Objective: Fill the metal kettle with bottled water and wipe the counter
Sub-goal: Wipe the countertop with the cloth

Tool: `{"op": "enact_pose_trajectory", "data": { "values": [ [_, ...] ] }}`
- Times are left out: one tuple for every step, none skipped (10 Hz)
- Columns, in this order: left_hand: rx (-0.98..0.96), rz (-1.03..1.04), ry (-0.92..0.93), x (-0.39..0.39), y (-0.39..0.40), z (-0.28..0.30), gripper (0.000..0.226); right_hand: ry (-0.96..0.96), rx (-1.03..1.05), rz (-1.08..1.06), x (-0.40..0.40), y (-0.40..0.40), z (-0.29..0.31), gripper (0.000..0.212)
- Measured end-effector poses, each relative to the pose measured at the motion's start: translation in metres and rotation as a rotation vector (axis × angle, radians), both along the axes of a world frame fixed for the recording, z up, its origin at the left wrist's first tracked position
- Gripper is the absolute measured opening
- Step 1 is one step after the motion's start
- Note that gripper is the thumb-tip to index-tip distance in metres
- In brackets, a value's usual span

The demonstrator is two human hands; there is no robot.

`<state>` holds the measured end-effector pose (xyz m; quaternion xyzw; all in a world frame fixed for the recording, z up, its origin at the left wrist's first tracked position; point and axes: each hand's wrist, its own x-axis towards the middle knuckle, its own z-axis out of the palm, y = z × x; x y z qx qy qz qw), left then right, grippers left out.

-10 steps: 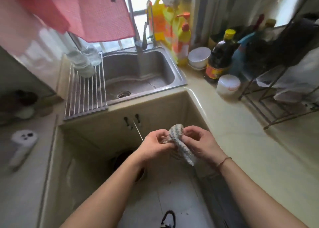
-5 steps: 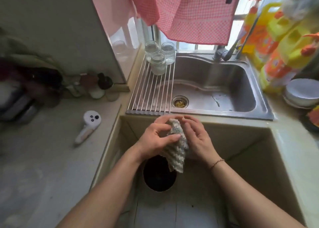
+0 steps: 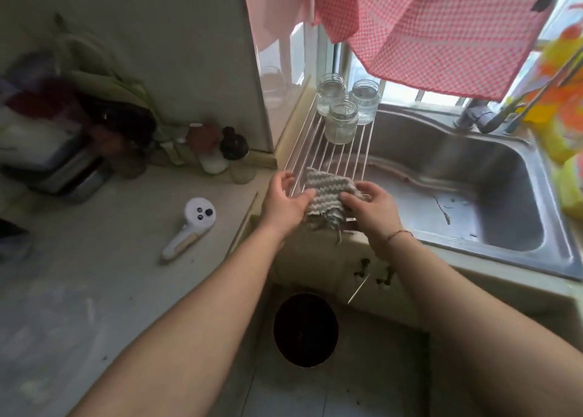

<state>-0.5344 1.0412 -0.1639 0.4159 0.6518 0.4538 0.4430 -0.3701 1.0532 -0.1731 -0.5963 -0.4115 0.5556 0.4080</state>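
A grey-and-white striped cloth (image 3: 326, 192) lies spread on the near end of the wire drying rack (image 3: 328, 151) over the sink's left side. My left hand (image 3: 285, 202) holds the cloth's left edge with thumb on it. My right hand (image 3: 370, 208) presses on the cloth's right edge. The pale counter (image 3: 104, 259) stretches to the left. No kettle or water bottle can be made out clearly.
Three glass jars (image 3: 342, 113) stand upside down at the rack's far end. The steel sink (image 3: 467, 195) lies right, faucet (image 3: 479, 116) behind. A white handheld device (image 3: 192, 227) lies on the counter. Dark clutter (image 3: 79, 142) sits far left. A black bin (image 3: 305, 330) stands below. Red checked cloth (image 3: 435, 28) hangs overhead.
Both hands lifted the bunched cloth from in front of the cabinet up onto the rack and spread it flat. My view swung left, bringing the left counter into sight.
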Motion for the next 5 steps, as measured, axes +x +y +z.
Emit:
{"op": "enact_pose_trajectory", "data": {
  "values": [
    [-0.102, -0.108, 0.453, -0.005, 0.012, -0.002, 0.053, -0.239, -0.067, 0.006, 0.012, 0.022, -0.009, 0.052],
    [-0.053, -0.366, 0.706, -0.003, 0.0, -0.021, 0.052, -0.618, 0.086, 0.117, 0.021, 0.013, -0.02, 0.042],
    [-0.094, -0.533, 0.991, 0.004, -0.016, -0.039, 0.055, -1.051, 0.262, 0.469, 0.02, -0.008, -0.036, 0.044],
    [-0.113, -0.549, 1.038, 0.01, -0.022, -0.043, 0.059, -1.257, 0.212, 0.652, 0.022, -0.017, -0.041, 0.059],
    [-0.069, -0.505, 1.028, 0.015, -0.028, -0.04, 0.062, -1.253, 0.228, 0.666, 0.025, -0.027, -0.039, 0.067]
  ]
}}
